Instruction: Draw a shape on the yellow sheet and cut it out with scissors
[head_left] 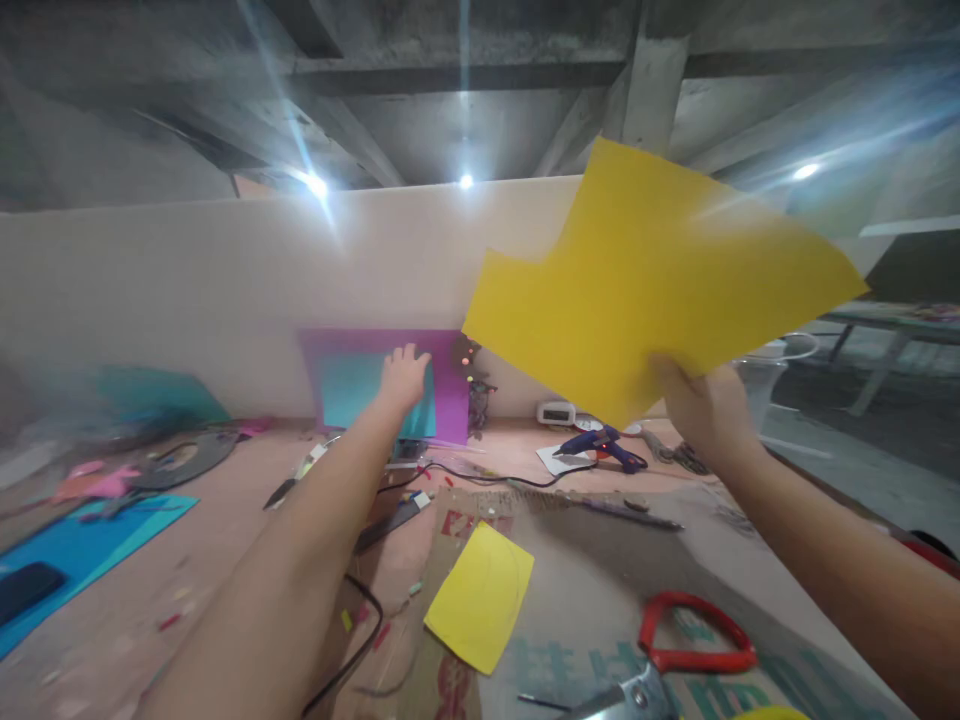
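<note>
My right hand (701,405) is closed on the lower edge of a large yellow craft sheet (645,280), raised above the table; one corner is cut away. My left hand (405,378) reaches to a light blue sheet (352,390) that leans in front of a purple sheet (454,400) against the wall. Its fingers curl at the blue sheet's top edge, the fingertips partly hidden. Below, a small yellow piece (481,598) with a faint curved line lies on cardboard (585,560). Red-handled scissors (694,640) lie at the front right.
A glue gun (607,448) rests by a white paper, its dark cord crossing the table. Behind it stands a small digital clock (556,413). A craft knife (397,518) lies under my left arm. At left are a blue sheet (112,540), a phone (30,590) and pink scraps (97,480).
</note>
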